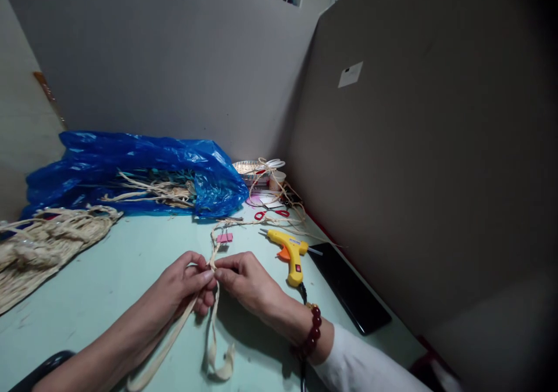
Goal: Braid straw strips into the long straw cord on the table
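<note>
Pale, flat straw-like strands (212, 334) run between my two hands at the middle of the table. My left hand (187, 284) pinches them between thumb and fingers. From the other side, my right hand (244, 278) grips the same strands with thumb and forefinger, close to the left fingertips. Two loose ends hang toward me, one of them curled at its tip. Above my hands the strands look twisted or braided, and a pink binder clip (225, 238) sits beside their upper part.
A yellow glue gun (291, 252) lies right of my hands, next to a black flat device (349, 290). Red-handled scissors (271, 213) lie behind. A blue plastic bag (143, 150) with strands and a woven straw piece (56, 246) are at left. Grey partitions (174, 60) enclose the table.
</note>
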`<state>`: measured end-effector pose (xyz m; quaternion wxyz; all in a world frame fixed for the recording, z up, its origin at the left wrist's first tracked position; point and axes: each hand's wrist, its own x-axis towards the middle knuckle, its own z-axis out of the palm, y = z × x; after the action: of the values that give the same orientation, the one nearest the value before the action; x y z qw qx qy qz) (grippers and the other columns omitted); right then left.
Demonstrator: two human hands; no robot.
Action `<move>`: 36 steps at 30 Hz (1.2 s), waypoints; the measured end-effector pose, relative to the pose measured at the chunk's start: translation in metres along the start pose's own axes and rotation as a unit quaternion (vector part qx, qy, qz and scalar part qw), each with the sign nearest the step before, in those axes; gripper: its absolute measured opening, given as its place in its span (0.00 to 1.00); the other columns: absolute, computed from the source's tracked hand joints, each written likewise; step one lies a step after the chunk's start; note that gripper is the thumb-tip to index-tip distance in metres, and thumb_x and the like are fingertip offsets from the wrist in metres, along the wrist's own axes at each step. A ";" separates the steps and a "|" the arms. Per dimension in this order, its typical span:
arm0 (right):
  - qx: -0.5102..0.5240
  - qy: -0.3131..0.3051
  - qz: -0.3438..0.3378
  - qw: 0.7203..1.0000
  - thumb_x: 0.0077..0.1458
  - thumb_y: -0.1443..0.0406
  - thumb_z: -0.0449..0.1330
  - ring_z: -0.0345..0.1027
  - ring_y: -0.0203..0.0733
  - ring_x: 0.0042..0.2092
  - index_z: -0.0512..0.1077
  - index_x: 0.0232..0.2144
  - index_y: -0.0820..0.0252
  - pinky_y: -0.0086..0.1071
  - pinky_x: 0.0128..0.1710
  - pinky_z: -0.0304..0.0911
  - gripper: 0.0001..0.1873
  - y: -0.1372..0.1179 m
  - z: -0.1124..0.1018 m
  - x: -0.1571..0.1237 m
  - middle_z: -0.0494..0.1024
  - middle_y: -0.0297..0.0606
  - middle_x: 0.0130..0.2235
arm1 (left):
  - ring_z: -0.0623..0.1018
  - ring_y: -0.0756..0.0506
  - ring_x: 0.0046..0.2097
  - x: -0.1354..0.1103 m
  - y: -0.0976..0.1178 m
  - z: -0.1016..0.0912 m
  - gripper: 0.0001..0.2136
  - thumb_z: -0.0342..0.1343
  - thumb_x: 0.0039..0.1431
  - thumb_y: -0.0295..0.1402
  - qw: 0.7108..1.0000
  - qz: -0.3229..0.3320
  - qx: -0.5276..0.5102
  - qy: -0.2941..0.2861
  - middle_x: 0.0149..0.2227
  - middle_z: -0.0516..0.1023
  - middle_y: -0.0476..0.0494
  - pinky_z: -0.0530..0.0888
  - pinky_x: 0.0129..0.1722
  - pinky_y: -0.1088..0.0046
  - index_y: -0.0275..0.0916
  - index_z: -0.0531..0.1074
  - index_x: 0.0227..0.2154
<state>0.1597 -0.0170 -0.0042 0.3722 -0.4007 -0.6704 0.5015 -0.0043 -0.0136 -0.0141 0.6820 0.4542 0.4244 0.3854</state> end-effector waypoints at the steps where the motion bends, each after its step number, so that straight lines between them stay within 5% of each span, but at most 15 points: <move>1: -0.018 -0.002 -0.003 1.000 0.54 0.72 0.52 0.50 0.32 0.26 0.72 0.22 0.65 0.26 0.26 0.47 0.12 0.001 0.000 0.000 0.61 0.29 0.20 | 0.67 0.55 0.20 -0.001 -0.002 0.000 0.17 0.66 0.47 0.39 1.000 0.001 -0.010 0.005 0.23 0.74 0.53 0.60 0.20 0.81 0.40 0.63 0.31; 5: -0.088 -0.010 -0.018 0.996 0.55 0.72 0.52 0.54 0.32 0.28 0.73 0.26 0.65 0.25 0.29 0.50 0.11 0.002 -0.001 -0.001 0.66 0.30 0.24 | 0.54 0.61 0.16 -0.001 -0.004 0.000 0.17 0.64 0.48 0.40 0.999 -0.001 0.017 0.029 0.22 0.74 0.52 0.47 0.17 0.85 0.39 0.62 0.33; 9: -0.155 -0.012 -0.035 0.987 0.57 0.72 0.52 0.57 0.32 0.27 0.72 0.24 0.63 0.24 0.29 0.50 0.12 -0.004 0.001 -0.006 0.67 0.30 0.23 | 0.53 0.60 0.13 0.000 -0.004 0.003 0.17 0.59 0.50 0.44 0.995 0.017 0.082 0.054 0.18 0.72 0.54 0.45 0.14 0.84 0.40 0.61 0.33; 17: -0.414 0.040 -0.003 0.909 0.53 0.69 0.54 0.45 0.32 0.21 0.71 0.20 0.63 0.31 0.24 0.41 0.12 -0.023 -0.001 -0.016 0.69 0.36 0.20 | 0.53 0.57 0.14 -0.001 0.001 0.005 0.13 0.57 0.45 0.42 0.971 -0.016 0.227 0.075 0.12 0.63 0.57 0.46 0.16 0.80 0.38 0.67 0.19; 22: -0.369 0.025 -0.003 0.929 0.56 0.65 0.53 0.44 0.30 0.20 0.63 0.17 0.62 0.31 0.22 0.39 0.16 -0.030 0.001 -0.022 0.63 0.32 0.16 | 0.64 0.52 0.19 0.001 -0.001 0.002 0.12 0.56 0.47 0.39 0.952 0.036 0.293 0.078 0.13 0.68 0.53 0.57 0.23 0.77 0.38 0.67 0.15; 27: -0.344 -0.012 -0.037 0.938 0.57 0.66 0.51 0.54 0.31 0.21 0.67 0.24 0.62 0.30 0.23 0.42 0.11 -0.028 0.016 -0.029 0.73 0.35 0.23 | 0.63 0.52 0.19 0.000 -0.001 0.004 0.11 0.57 0.43 0.40 0.969 0.023 0.237 0.063 0.13 0.65 0.56 0.56 0.21 0.77 0.39 0.66 0.17; 33: -0.497 -0.060 -0.086 0.862 0.54 0.67 0.52 0.59 0.38 0.23 0.70 0.34 0.64 0.34 0.24 0.40 0.08 -0.020 0.025 -0.032 0.76 0.41 0.28 | 0.53 0.57 0.14 -0.003 0.003 0.003 0.12 0.56 0.49 0.41 0.988 -0.039 0.144 0.034 0.09 0.61 0.57 0.43 0.18 0.77 0.38 0.68 0.20; 36: -0.499 -0.066 -0.085 0.860 0.53 0.67 0.52 0.58 0.38 0.22 0.72 0.34 0.63 0.34 0.24 0.40 0.09 -0.020 0.022 -0.030 0.76 0.40 0.27 | 0.52 0.57 0.14 -0.005 0.002 0.002 0.15 0.56 0.51 0.45 0.989 -0.034 0.143 0.029 0.09 0.60 0.58 0.45 0.18 0.78 0.37 0.69 0.22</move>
<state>0.1492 -0.0560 0.0073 0.1184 -0.4403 -0.8853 0.0914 -0.0046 -0.0178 -0.0111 0.6100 0.5213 0.5097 0.3104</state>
